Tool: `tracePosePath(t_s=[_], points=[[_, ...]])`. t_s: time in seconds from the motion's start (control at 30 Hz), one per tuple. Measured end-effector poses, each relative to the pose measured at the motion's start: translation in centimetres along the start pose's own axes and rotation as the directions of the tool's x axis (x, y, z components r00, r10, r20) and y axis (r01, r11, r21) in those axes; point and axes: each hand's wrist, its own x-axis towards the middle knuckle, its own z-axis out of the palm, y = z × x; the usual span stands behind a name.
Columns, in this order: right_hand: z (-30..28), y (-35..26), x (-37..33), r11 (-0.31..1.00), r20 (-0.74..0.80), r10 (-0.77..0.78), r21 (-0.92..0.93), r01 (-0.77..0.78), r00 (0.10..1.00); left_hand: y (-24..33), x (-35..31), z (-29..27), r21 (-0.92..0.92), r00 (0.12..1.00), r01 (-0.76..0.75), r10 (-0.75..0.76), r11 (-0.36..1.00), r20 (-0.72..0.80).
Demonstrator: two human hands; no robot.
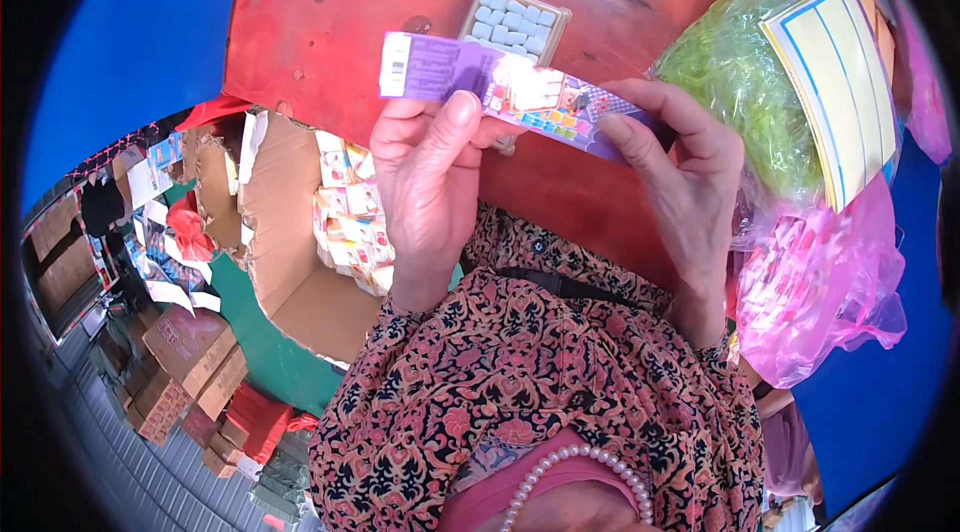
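A purple printed card strip [452, 67] with colourful pictures is stretched between my two hands over the red table. My left hand [432, 157] pinches it near the middle, thumb on the printed face. At its right end my right hand [690, 147] grips it between thumb and bent fingers. Glare whitens part of the print. Just beyond the strip lies a small clear plastic box [512, 24] packed with pale blue, pillow-shaped pieces. The strip and my hands hide its nearer part.
To the left stands an opened cardboard box [310, 302] holding several small printed packets [352, 212]. On the right of the red table [350, 7] are a clear bag of green items [725, 82], a yellow-and-blue card stack [835, 82] and a pink plastic bag [820, 282]. Cartons [195, 357] are stacked lower left.
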Motion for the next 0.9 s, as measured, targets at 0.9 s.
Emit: tracePosePath(t_s=[0.9], points=[[5.2,4.1,2.3,0.985,-0.046,0.136,-0.098,-0.14,0.99,-2.8,3.6,-4.5,0.723,0.916,-0.156,0.373,0.673,-0.15]])
